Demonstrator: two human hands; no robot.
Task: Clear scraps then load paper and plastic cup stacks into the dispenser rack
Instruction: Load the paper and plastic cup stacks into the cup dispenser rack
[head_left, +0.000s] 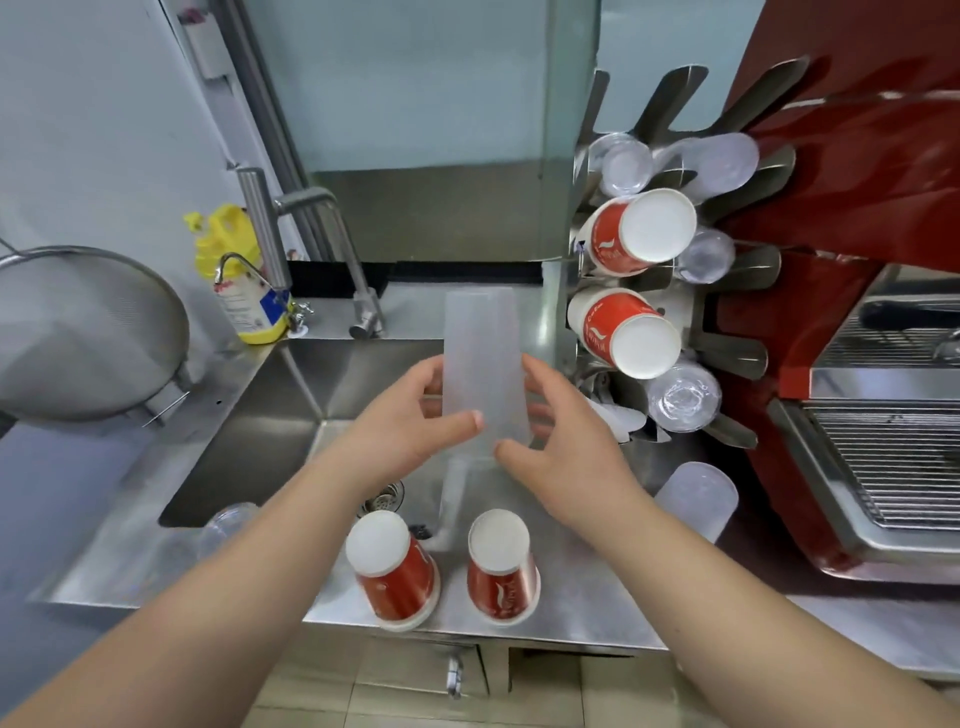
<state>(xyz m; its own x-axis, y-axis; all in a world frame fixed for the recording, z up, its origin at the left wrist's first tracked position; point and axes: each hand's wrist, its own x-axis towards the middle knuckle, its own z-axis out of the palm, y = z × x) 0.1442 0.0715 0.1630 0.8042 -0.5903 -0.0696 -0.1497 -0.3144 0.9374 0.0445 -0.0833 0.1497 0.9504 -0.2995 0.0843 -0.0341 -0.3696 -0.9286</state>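
Observation:
Both of my hands hold a tall frosted plastic cup stack (480, 348) upright over the sink. My left hand (410, 421) grips its left side and my right hand (561, 441) its right side, low on the stack. The metal dispenser rack (727, 358) stands at the right and holds two red paper cup stacks (631, 236) (621, 330) and several clear plastic cup stacks (683, 397). Two red paper cup stacks (395, 571) (501, 566) stand upside down on the counter's front edge. Another frosted plastic stack (698, 499) lies on the counter at the right.
A steel sink (270, 415) with a tap (322, 249) lies below my hands. A yellow bottle (244, 275) and a metal strainer (88, 332) sit at the left. A red espresso machine (857, 364) fills the right side. Clear cups (223, 525) lie at the sink's front left.

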